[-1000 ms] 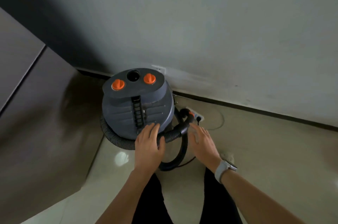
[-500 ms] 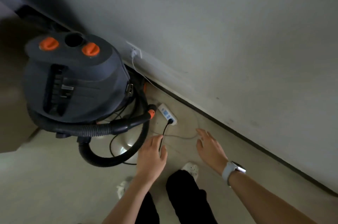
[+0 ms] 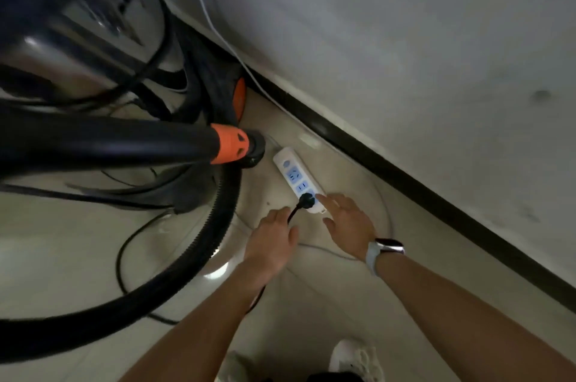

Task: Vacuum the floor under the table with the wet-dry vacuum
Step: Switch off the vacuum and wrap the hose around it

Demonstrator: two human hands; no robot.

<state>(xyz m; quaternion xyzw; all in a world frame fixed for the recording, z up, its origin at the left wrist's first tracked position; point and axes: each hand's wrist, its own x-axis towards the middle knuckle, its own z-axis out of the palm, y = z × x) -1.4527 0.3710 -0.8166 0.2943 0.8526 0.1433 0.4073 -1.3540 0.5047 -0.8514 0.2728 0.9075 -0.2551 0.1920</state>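
The wet-dry vacuum [image 3: 62, 7] looms blurred at the upper left, its steel drum close to the camera. Its black ribbed hose [image 3: 199, 244] loops over the floor, and a rigid tube with an orange collar [image 3: 230, 144] points right. A white power strip [image 3: 293, 176] lies on the floor by the wall, with the vacuum's black plug [image 3: 305, 199] seated in its nearest socket. My left hand [image 3: 271, 241] grips the black cord just behind the plug. My right hand [image 3: 349, 225] rests its straight index finger on the strip's near end.
A grey wall with a black baseboard [image 3: 405, 176] runs diagonally on the right. A thin white cable [image 3: 212, 23] drops along the wall to the floor. Loose black cord lies on the pale tiles [image 3: 78, 257]. My white shoe [image 3: 355, 360] shows at the bottom.
The view has dropped much closer to the floor. Both hands left the vacuum and hose and reached forward to the power strip, the left onto the cord, the right onto the strip.
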